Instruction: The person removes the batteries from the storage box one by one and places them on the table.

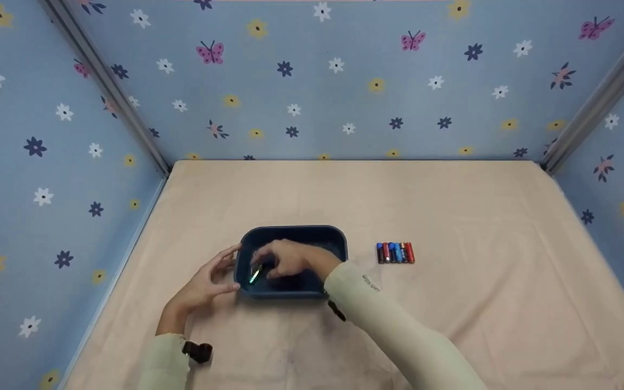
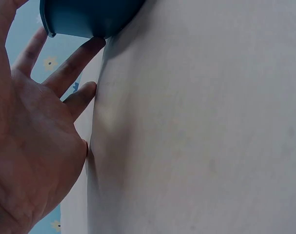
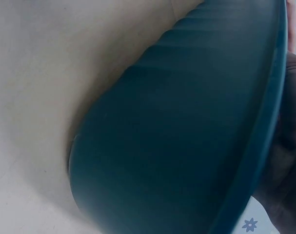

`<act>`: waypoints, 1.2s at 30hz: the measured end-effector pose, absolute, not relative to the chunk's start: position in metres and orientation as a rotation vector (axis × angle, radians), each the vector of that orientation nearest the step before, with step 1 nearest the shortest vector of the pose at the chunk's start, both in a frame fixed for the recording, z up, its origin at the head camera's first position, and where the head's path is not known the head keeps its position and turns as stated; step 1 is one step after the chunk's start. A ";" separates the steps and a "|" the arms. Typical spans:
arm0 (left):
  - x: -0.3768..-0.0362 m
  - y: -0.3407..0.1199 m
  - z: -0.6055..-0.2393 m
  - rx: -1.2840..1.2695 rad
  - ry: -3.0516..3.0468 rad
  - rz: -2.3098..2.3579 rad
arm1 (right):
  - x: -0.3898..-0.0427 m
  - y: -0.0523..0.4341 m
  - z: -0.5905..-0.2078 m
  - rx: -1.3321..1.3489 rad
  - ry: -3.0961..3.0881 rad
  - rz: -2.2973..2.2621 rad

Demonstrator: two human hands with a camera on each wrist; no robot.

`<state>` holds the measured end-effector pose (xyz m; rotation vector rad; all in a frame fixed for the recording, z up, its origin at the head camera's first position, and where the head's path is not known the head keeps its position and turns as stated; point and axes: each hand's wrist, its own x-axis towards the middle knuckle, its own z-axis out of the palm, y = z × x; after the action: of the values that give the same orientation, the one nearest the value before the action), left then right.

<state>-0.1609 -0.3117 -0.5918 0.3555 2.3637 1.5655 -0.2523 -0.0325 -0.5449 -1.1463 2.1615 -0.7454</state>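
Observation:
A dark blue bin [image 1: 290, 295] with rounded corners stands on the table. My left hand [image 1: 203, 287] is at its left end, fingers spread and thumb by the front corner; in the left wrist view fingertips touch the bin wall [image 2: 89, 17]. My right hand [image 1: 287, 259] reaches down inside the bin, fingers bent, thumb apart from them. By its fingertips is a shiny green battery [image 1: 255, 274], tilted near the bin's left end. From the right wrist, the bin's ribbed outer wall [image 3: 177, 126] hides the fingers.
Several red, blue and black batteries [image 1: 395, 253] lie side by side in a row to the right of the bin. A pale cloth [image 1: 480, 216] covers the table. Blue flowered panels [image 1: 312, 81] enclose the back and sides.

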 end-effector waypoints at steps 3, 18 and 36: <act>-0.160 -0.312 -0.592 0.338 2.364 1.564 | -0.251 -0.034 -0.544 -1.161 2.163 -0.719; -0.162 -0.312 -0.593 0.359 2.378 1.574 | -0.245 -0.039 -0.547 -1.245 2.065 -0.664; -0.162 -0.310 -0.593 0.334 2.363 1.577 | -0.241 -0.027 -0.541 -1.318 1.984 -0.326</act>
<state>-0.1620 -0.3104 -0.5931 0.3342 2.3632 1.5766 -0.2409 -0.0266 -0.5413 -1.3177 1.9839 -0.3257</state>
